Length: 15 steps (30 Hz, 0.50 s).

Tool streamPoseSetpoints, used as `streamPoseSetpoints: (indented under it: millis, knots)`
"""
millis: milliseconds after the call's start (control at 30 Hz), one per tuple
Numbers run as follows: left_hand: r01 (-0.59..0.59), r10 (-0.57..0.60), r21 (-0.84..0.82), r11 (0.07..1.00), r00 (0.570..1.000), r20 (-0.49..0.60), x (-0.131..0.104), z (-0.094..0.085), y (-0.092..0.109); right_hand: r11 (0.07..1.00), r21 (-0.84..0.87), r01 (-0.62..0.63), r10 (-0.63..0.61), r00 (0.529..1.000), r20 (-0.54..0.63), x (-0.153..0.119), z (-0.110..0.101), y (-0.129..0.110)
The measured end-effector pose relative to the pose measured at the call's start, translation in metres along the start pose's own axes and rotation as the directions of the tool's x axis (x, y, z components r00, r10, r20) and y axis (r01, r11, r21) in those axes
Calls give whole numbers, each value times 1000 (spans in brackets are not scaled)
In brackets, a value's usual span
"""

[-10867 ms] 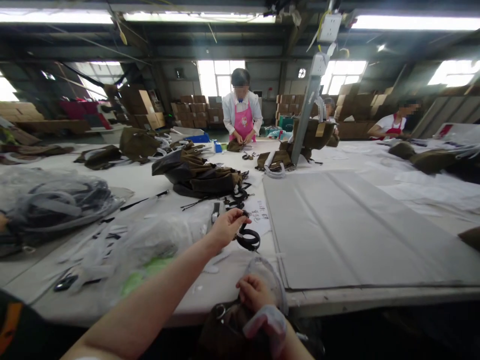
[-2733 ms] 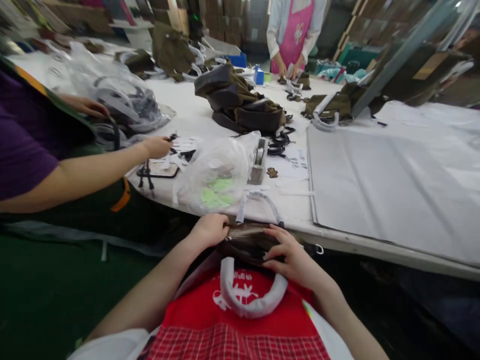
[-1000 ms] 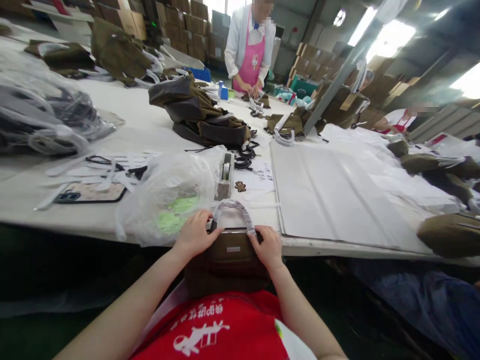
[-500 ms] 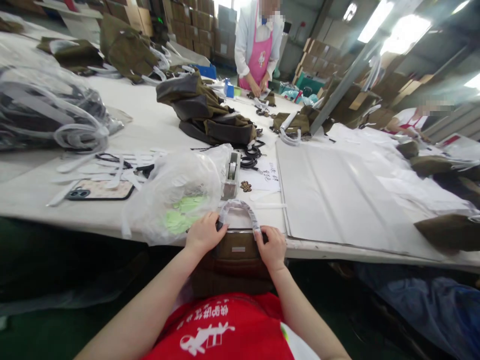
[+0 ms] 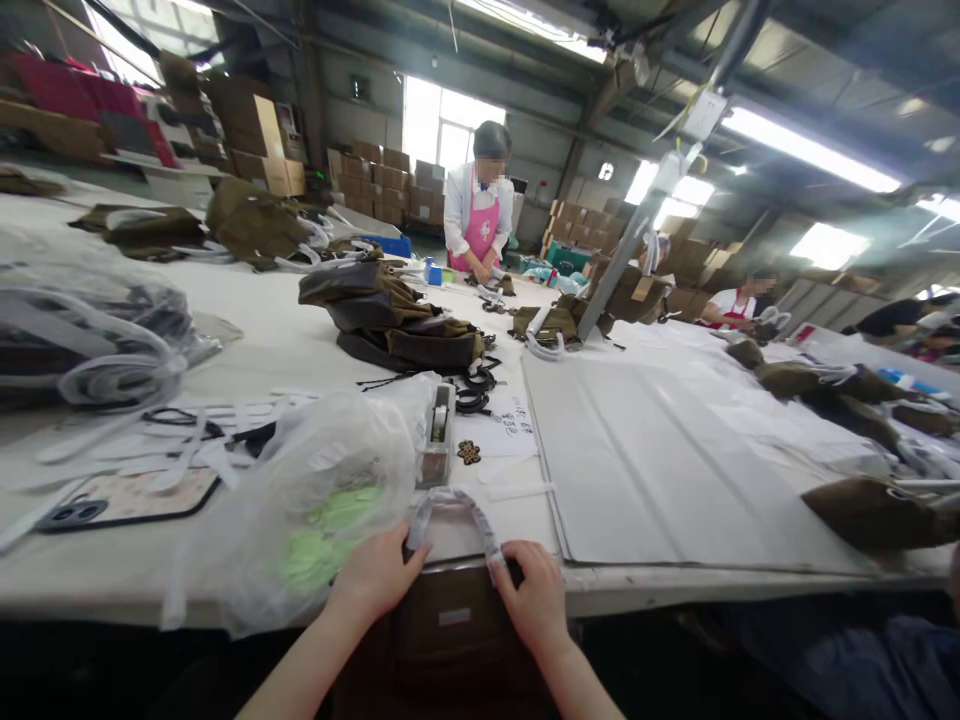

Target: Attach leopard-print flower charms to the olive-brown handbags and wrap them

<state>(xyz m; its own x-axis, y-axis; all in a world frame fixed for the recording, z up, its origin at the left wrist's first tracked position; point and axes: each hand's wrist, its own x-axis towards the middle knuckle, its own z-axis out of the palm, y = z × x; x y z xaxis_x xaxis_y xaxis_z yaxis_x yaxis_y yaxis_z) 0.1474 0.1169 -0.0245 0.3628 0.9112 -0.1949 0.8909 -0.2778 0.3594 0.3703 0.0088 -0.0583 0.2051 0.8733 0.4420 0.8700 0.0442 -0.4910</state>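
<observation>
A brown bag (image 5: 454, 640) hangs at the table's front edge, its wrapped handle (image 5: 451, 497) arching up over the tabletop. At the handle's left end, my left hand (image 5: 381, 570) has its fingers closed on the base. My right hand (image 5: 534, 592) pinches the other end of the handle, thumb against the wrapping. The bag's lower part is dark and hard to make out. Just left of the bag lies a clear plastic bag (image 5: 352, 440) with green pieces inside. Behind the handle stand a tape dispenser (image 5: 436, 440) and a flower-shaped leopard-print piece (image 5: 469, 452).
A phone (image 5: 135, 498) and white strips lie at left. Stacked olive bags (image 5: 397, 325) sit mid-table, with black cords beside them. Large grey sheets (image 5: 660, 460) cover the right. A person in a pink apron (image 5: 480, 225) works across the table; others are farther right.
The view has tilted upward, so the table and both hands appear lower and more of the ceiling shows. Both hands keep their hold at the handle's ends.
</observation>
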Motion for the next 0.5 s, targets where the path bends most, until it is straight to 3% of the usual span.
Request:
streamPoseSetpoints:
  millis: [233,367,500]
  knots:
    - [-7,6,9,1000,999,42,-1,-1,1,999,2,-39,39,997,62,4,-9,-3]
    - [2,-4,27,1000,998,68,1,-2,1,991,121,-65,52,993,109,9,-18,1]
    - [3,-4,13,1000,997,77,0,-2,0,970,226,-94,79,994,73,22,-28,11]
